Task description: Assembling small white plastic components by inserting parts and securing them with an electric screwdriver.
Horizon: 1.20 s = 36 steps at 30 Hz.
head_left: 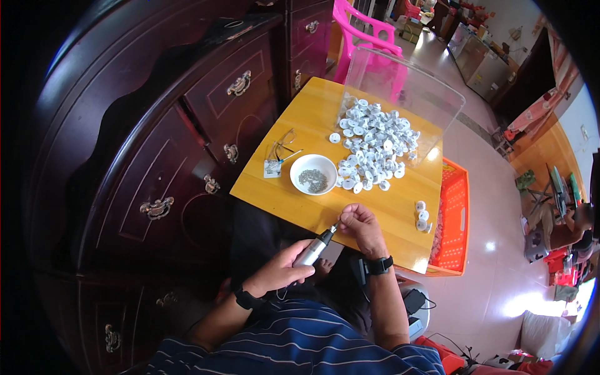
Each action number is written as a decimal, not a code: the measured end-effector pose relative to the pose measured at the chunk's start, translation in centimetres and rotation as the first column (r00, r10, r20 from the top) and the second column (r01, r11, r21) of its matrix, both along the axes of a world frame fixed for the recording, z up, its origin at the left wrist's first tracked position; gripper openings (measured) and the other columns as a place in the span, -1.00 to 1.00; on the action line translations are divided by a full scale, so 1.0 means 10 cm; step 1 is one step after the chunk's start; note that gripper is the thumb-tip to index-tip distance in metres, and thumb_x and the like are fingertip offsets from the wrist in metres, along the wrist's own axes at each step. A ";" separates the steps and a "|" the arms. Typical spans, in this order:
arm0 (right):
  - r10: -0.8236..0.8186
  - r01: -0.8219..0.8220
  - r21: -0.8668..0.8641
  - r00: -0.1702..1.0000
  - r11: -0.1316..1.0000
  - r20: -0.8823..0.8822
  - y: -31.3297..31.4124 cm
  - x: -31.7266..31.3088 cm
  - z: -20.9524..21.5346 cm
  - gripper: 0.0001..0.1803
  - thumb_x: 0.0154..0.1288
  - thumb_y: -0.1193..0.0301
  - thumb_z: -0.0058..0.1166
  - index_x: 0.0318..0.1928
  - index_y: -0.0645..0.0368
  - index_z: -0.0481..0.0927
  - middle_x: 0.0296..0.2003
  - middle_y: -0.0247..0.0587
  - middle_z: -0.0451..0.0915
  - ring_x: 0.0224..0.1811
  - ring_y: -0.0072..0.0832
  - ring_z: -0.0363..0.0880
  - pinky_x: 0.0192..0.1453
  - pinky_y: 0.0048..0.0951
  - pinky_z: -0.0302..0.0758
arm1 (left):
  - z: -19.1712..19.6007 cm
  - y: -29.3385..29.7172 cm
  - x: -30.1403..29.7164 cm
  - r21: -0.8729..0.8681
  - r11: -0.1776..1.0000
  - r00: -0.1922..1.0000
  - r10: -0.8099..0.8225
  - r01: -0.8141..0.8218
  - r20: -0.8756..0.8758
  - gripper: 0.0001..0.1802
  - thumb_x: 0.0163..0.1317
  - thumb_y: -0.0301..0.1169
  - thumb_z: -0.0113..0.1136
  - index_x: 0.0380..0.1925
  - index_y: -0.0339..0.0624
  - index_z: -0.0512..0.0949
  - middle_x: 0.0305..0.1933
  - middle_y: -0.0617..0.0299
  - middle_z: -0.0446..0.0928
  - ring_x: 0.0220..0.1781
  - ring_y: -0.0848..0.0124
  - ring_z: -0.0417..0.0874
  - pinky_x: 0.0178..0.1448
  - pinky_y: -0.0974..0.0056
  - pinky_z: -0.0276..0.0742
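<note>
Driver (315, 248), a slim silver power tool, is lying in the left hand (279, 270), whose fingers are wrapping tight around its barrel while its dark tip is pointing up at the right hand (360, 228). That hand is resting at the near edge of the table (299, 200), its fingertips pressing together on something too small to make out, right at the tool's tip. Both wrists are wearing dark bands. Just beyond, a white bowl (313, 173) of small grey screws is sitting on the yellow tabletop, with a small white part and thin wires (279, 153) to its left. Near the table's right edge three white caps (422, 215) are lying apart, beside an orange crate (451, 219) on the floor. Farther back, a heap of white caps (375, 144) is spilling from a clear box (406, 90) lying on its side. A pink chair (365, 34) is standing behind the table, and a dark wooden dresser (187, 125) is running along the left.
</note>
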State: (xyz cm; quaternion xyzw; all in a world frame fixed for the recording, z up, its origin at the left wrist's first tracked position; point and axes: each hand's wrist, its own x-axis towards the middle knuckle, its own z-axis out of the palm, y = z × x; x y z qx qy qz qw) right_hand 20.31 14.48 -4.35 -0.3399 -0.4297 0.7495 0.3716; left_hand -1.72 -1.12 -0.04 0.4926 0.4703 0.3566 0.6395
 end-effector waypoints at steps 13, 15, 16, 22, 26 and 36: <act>0.015 -0.027 -0.039 0.961 0.999 -0.276 -0.03 0.00 -0.04 -0.87 0.48 0.52 0.17 -0.02 0.15 0.58 -0.19 -0.22 0.71 -0.28 -0.56 0.62 -0.16 -0.56 0.56 | 0.10 0.03 -0.06 -0.120 0.990 0.909 -0.021 0.078 0.416 -0.29 0.40 -0.37 0.22 0.49 -0.24 0.20 -0.14 0.23 0.56 -0.30 0.53 0.61 -0.26 0.43 0.54; 0.037 -0.041 -0.009 0.970 0.999 -0.240 -0.01 -0.01 -0.06 -0.84 0.49 0.50 0.16 0.02 0.13 0.58 -0.19 -0.25 0.70 -0.28 -0.56 0.64 -0.15 -0.54 0.58 | 0.10 0.04 -0.02 -0.067 0.996 0.949 -0.033 0.057 0.314 -0.29 0.40 -0.38 0.21 0.49 -0.24 0.20 -0.15 0.25 0.55 -0.30 0.54 0.60 -0.25 0.43 0.54; 0.040 -0.042 -0.005 0.970 0.999 -0.239 -0.01 -0.01 -0.04 -0.84 0.49 0.50 0.16 0.02 0.13 0.58 -0.19 -0.25 0.70 -0.28 -0.56 0.64 -0.15 -0.54 0.58 | 0.09 0.03 0.00 -0.058 0.998 0.966 -0.012 0.028 0.259 -0.30 0.39 -0.41 0.22 0.48 -0.26 0.22 -0.13 0.26 0.54 -0.31 0.55 0.58 -0.24 0.43 0.55; 0.041 -0.042 -0.014 0.995 0.999 -0.090 -0.01 -0.03 0.13 -0.72 0.48 0.45 0.21 0.14 0.12 0.55 -0.10 -0.27 0.72 -0.21 -0.59 0.68 -0.08 -0.56 0.63 | 0.07 0.01 0.00 -0.003 0.999 0.986 0.034 -0.034 0.164 -0.31 0.38 -0.47 0.22 0.48 -0.27 0.23 -0.11 0.27 0.53 -0.32 0.56 0.55 -0.23 0.42 0.56; -0.110 0.095 0.129 0.987 0.987 0.116 0.19 0.09 0.12 -0.69 0.44 0.47 0.24 0.14 0.16 0.55 -0.09 -0.29 0.70 -0.19 -0.60 0.66 -0.11 -0.55 0.58 | 0.09 0.00 -0.02 0.018 1.000 0.990 0.022 -0.025 0.140 -0.30 0.42 -0.44 0.20 0.50 -0.23 0.19 -0.18 0.29 0.50 -0.30 0.55 0.57 -0.23 0.41 0.55; -0.191 0.073 0.325 0.918 0.943 0.347 0.40 0.06 0.24 -0.80 0.46 0.40 0.19 0.02 0.17 0.64 -0.20 -0.39 0.70 -0.26 -0.61 0.66 -0.17 -0.56 0.56 | 0.06 -0.01 -0.04 0.010 0.999 0.989 0.035 -0.036 0.143 -0.28 0.43 -0.41 0.22 0.51 -0.22 0.18 -0.18 0.28 0.51 -0.30 0.55 0.58 -0.23 0.42 0.55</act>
